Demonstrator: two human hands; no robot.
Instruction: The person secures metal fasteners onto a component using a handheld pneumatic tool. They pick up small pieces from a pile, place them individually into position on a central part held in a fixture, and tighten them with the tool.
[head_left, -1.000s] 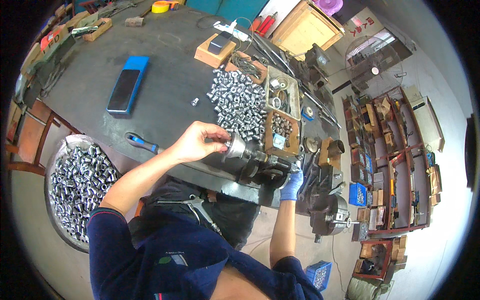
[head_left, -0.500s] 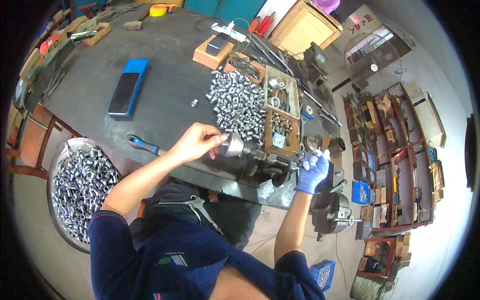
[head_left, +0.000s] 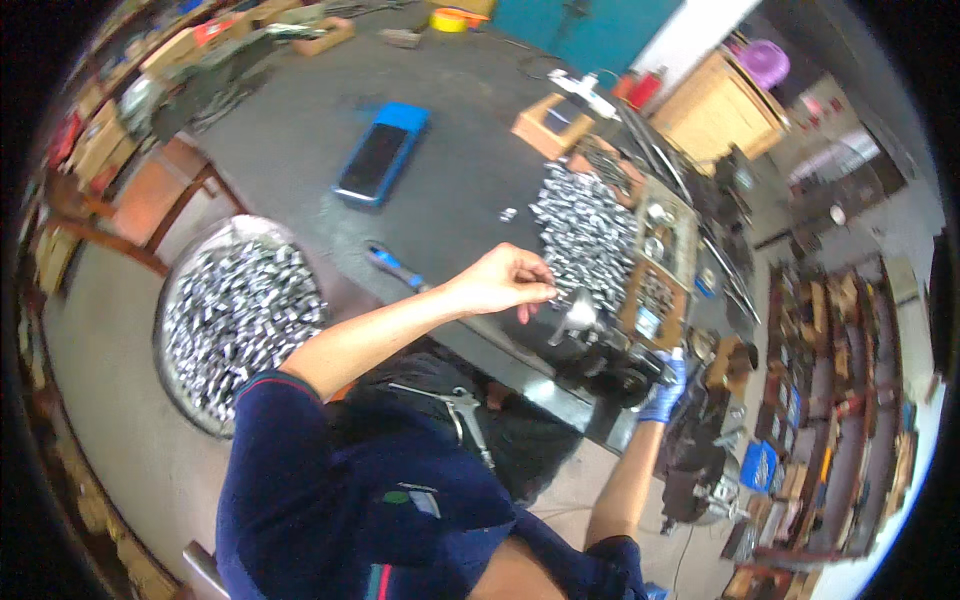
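My bare left hand (head_left: 505, 282) is pinched, thumb against fingers, just left of the bright metal chuck (head_left: 577, 318) of a small bench machine (head_left: 625, 372). Whatever the fingertips hold is too small and blurred to make out. My right hand (head_left: 664, 392), in a blue-purple glove, is at the machine's right end, against its dark parts; its fingers are partly hidden and blurred. Beyond the chuck lies a heap of small shiny metal sleeves (head_left: 585, 225). One loose sleeve (head_left: 508, 214) lies apart, left of the heap.
A big round pan (head_left: 180, 375) full of metal parts stands left of the bench. On the dark bench (head_left: 290, 130) are a blue-cased device (head_left: 382, 155), a blue-handled tool (head_left: 395, 265) and a parts tray (head_left: 668, 232). An air gun (head_left: 462, 405) lies across my lap. Shelves (head_left: 830, 400) stand right.
The view has swung, shifting the bench rightward in the picture. My right hand has come in against the machine's end from just beside it. My left hand remains pinched near the chuck.
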